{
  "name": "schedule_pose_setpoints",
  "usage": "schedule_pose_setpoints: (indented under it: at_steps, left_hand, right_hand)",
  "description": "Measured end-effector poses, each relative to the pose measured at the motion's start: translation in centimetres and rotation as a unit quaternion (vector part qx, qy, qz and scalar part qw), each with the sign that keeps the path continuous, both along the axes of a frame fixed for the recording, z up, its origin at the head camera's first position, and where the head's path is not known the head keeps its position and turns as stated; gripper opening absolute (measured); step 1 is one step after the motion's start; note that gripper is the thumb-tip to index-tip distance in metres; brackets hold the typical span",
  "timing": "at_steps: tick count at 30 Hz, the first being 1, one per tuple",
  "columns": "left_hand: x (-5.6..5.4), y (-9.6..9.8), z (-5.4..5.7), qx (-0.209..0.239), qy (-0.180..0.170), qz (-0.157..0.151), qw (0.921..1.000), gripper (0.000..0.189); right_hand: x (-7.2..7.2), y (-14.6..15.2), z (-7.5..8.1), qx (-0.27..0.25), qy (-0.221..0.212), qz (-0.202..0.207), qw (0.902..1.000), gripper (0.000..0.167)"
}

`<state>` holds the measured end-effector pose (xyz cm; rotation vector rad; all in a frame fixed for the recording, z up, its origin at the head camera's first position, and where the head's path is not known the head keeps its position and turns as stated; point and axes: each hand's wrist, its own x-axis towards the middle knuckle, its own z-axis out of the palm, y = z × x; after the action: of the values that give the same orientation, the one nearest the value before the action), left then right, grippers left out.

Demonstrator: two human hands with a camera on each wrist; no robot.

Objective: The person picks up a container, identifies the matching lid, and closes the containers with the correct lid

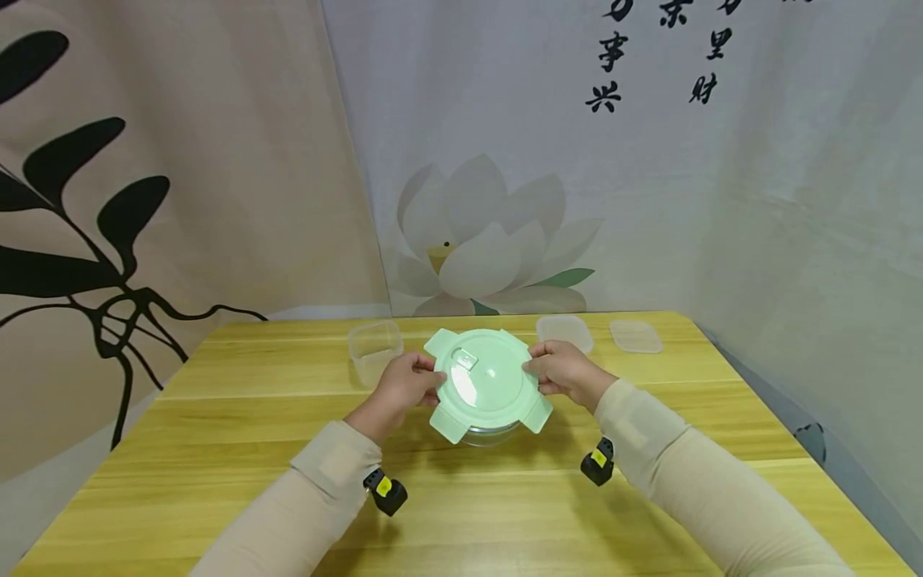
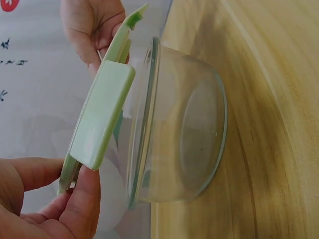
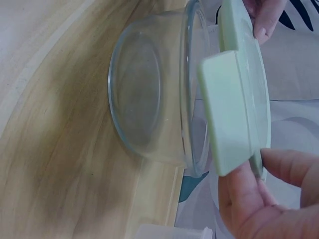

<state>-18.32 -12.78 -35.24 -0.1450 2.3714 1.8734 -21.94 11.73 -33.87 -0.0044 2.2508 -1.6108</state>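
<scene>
A round pale-green lid (image 1: 497, 393) with locking flaps is held just above a clear glass bowl (image 2: 194, 124), and both wrist views show a gap between lid and rim. My left hand (image 1: 404, 389) pinches the lid's left edge between thumb and fingers. On the opposite edge, my right hand (image 1: 566, 370) grips it the same way. The bowl (image 3: 149, 89) stands upright on the wooden table; from the head view the lid covers most of it. Nothing shows inside the glass.
Behind my left hand stands a clear square plastic container (image 1: 375, 344). Another translucent container (image 1: 565, 328) is behind my right hand, with a flat translucent square lid (image 1: 636, 336) to its right. The wooden table (image 1: 469, 513) ends at a printed curtain (image 1: 649, 240).
</scene>
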Motion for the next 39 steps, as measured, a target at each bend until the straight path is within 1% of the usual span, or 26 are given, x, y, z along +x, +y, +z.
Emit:
schedule_pose_setpoints:
  at_steps: [5,11,18,29,39]
  left_hand:
    - [-0.1,0.1,-0.3,0.000,-0.002,-0.002,1.0000,0.018]
    - [0.0,0.1,-0.7,-0.001,-0.002,-0.003,1.0000,0.014]
    - [0.0,0.3,-1.0,-0.006,0.004,0.001,1.0000,0.010]
    - [-0.3,0.2,-1.6,-0.017,0.004,0.004,0.9998,0.010]
    - [-0.2,0.1,-1.7,-0.027,0.005,0.000,0.9996,0.012]
  right_hand:
    - [0.0,0.0,-0.3,0.005,-0.003,-0.001,1.0000,0.026]
    - [0.0,-0.2,-0.5,0.008,-0.007,-0.004,0.9999,0.025]
    - [-0.1,-0.5,-0.8,0.021,-0.005,-0.009,0.9997,0.030]
    - [-0.4,-0.7,-1.2,0.038,-0.004,-0.014,0.9992,0.030]
    - [-0.4,-1.0,-1.2,0.057,0.006,-0.018,0.9982,0.029]
